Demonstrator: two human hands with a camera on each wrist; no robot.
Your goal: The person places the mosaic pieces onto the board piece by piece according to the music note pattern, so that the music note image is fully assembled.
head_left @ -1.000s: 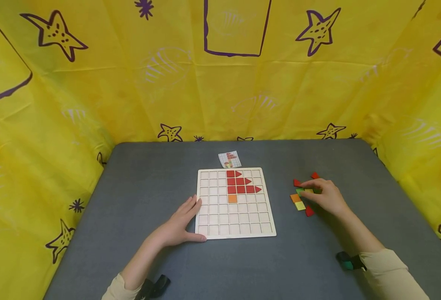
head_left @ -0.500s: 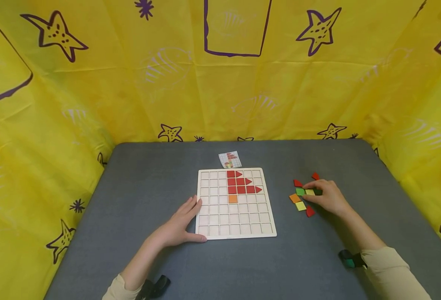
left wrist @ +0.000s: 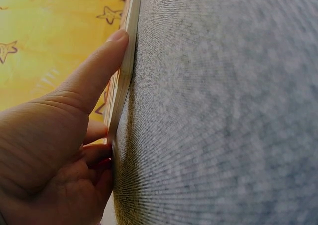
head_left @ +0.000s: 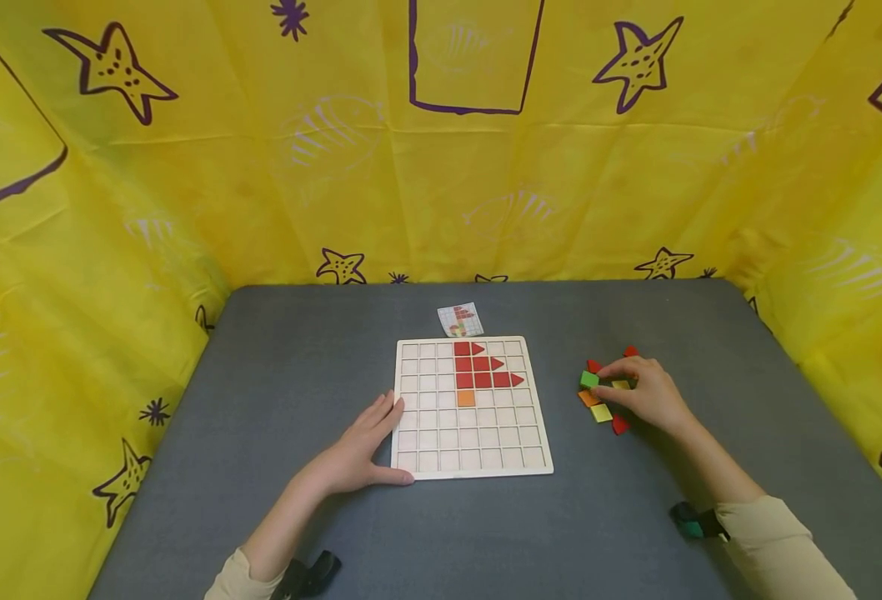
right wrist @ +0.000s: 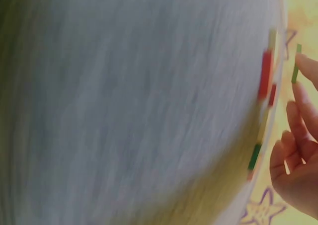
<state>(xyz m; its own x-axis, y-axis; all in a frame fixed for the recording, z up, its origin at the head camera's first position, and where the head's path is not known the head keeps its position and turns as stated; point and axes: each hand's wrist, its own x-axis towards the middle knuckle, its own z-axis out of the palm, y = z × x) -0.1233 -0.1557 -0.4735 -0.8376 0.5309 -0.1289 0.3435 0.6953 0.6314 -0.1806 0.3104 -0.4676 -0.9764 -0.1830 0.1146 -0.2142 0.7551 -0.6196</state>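
Note:
My right hand (head_left: 649, 395) pinches a green square tile (head_left: 589, 380) between thumb and fingertips, above loose tiles on the table. In the right wrist view the same green tile (right wrist: 296, 63) is edge-on, lifted clear of the others. At the near left corner of the pale wooden grid board (head_left: 486, 437), my left hand (head_left: 358, 450) rests with spread fingers on the left edge and thumb on the near edge. The left wrist view has the thumb (left wrist: 102, 66) lying on the board's rim. Rows of red tiles (head_left: 482, 379) and one orange tile (head_left: 467, 398) sit in the grid.
Around the right hand lie loose tiles: an orange one (head_left: 588, 398), a yellow one (head_left: 601, 412), a red one (head_left: 620, 424) and several more. A small printed pattern card (head_left: 459, 319) lies behind the board. Yellow patterned cloth (head_left: 441, 192) encloses the dark table (head_left: 298, 333).
The green square tile, earlier lying among the loose tiles, is now lifted in my right hand, slightly to the left. My left hand and the board have stayed put.

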